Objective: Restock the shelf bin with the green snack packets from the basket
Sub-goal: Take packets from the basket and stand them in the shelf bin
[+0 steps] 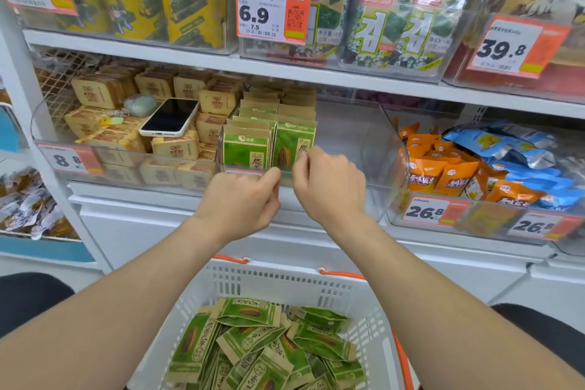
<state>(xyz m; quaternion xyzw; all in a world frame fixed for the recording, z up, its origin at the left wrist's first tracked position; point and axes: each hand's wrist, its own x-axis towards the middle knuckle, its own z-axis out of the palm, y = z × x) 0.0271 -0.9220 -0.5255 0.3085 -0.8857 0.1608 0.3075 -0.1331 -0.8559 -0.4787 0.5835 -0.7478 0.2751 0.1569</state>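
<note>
Rows of green snack packets (245,149) stand upright in the left part of a clear shelf bin (357,142). My right hand (329,187) pinches the right edge of the front right packet (289,144). My left hand (243,199) is at the bin's front rim with curled fingers, its thumb tip by that packet's lower left corner; whether it holds anything is unclear. Below, a white basket (285,279) holds several loose green packets (259,342).
A phone (169,117) lies on tan snack packs in the bin to the left. Orange and blue packets (443,174) fill the bin to the right. The right half of the green packets' bin holds nothing. Seaweed packs (395,25) sit on the shelf above.
</note>
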